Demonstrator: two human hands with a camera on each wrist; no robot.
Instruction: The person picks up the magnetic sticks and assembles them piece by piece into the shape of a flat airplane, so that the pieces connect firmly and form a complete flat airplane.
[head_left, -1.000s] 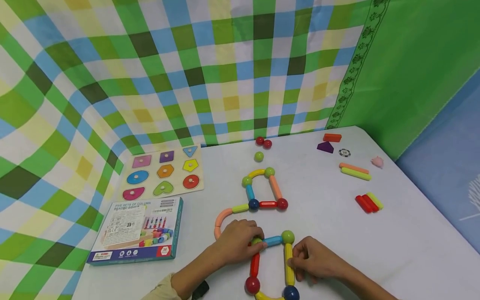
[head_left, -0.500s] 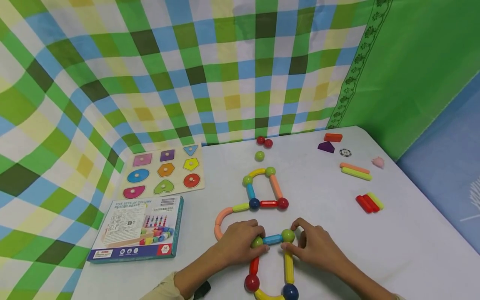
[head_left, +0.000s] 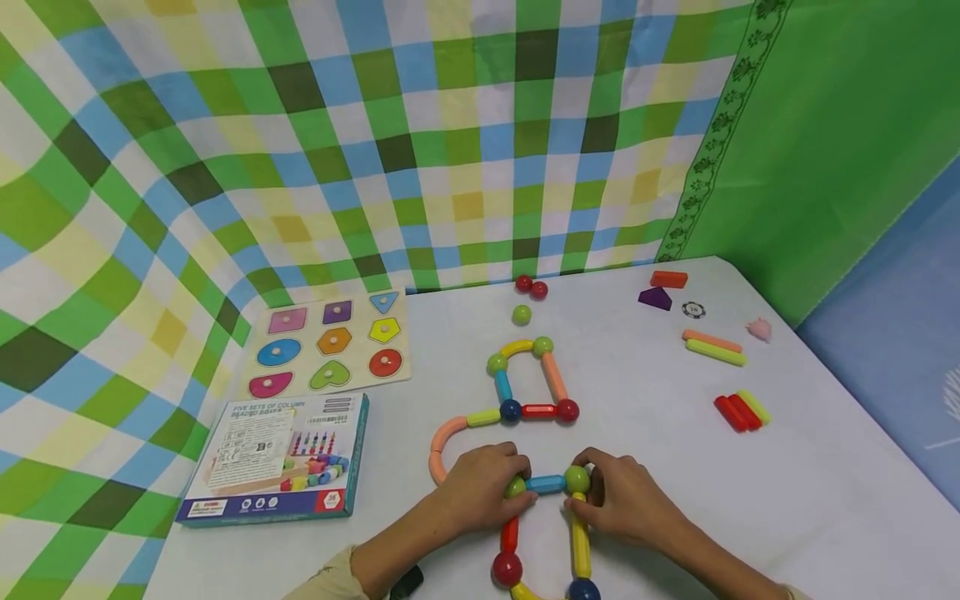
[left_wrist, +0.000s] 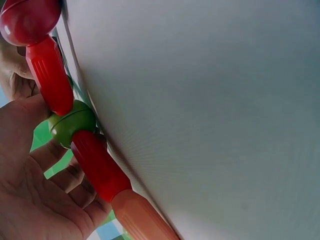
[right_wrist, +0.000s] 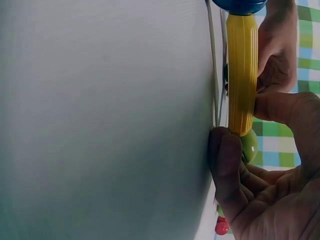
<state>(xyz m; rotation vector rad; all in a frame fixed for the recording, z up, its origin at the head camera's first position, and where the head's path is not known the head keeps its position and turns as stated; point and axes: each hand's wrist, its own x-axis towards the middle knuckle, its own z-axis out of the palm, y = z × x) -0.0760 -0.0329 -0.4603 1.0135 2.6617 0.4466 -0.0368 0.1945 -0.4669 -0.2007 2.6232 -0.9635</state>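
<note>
Closest are a red ball point(head_left: 507, 570) and a blue ball point(head_left: 583, 591), then a red stick point(head_left: 509, 536) and a yellow stick point(head_left: 581, 550). The left hand point(head_left: 486, 485) pinches the left green ball point(head_left: 515, 487), the right hand point(head_left: 628, 502) pinches the right green ball point(head_left: 577, 479), and a blue stick point(head_left: 545, 484) sits between. Far back lie 2 loose red balls point(head_left: 538, 290).

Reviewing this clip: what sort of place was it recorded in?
Probably an indoor play corner, perhaps screened off for recording: checked cloth hangs behind a white table, which holds a shape puzzle board and colourful toy rods.
</note>
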